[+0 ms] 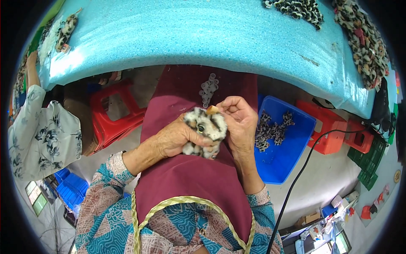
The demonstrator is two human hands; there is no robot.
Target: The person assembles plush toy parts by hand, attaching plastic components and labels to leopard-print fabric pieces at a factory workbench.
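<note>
Over my lap, my left hand (pixel 172 137) is closed around a small plush animal head (pixel 215 123) in white fur with black and tan spots. One round dark eye with a pale rim shows on it. My right hand (pixel 240 120) is at the head's right side, its thumb and forefinger pinched together beside a small tan piece (pixel 212 110) on top. Whatever those fingertips hold is too small to make out. A pile of translucent plastic washers (pixel 208 89) lies on the maroon apron (pixel 182 173) just beyond the head.
A blue-covered table (pixel 190 34) stands ahead, with spotted plush piles (pixel 366 46) at right. A blue bin (pixel 279 163) with plush pieces sits right, near red stools (pixel 323 131) and a black cable (pixel 302 167). Another red stool (pixel 101 122) and a person's sleeve (pixel 29 101) are left.
</note>
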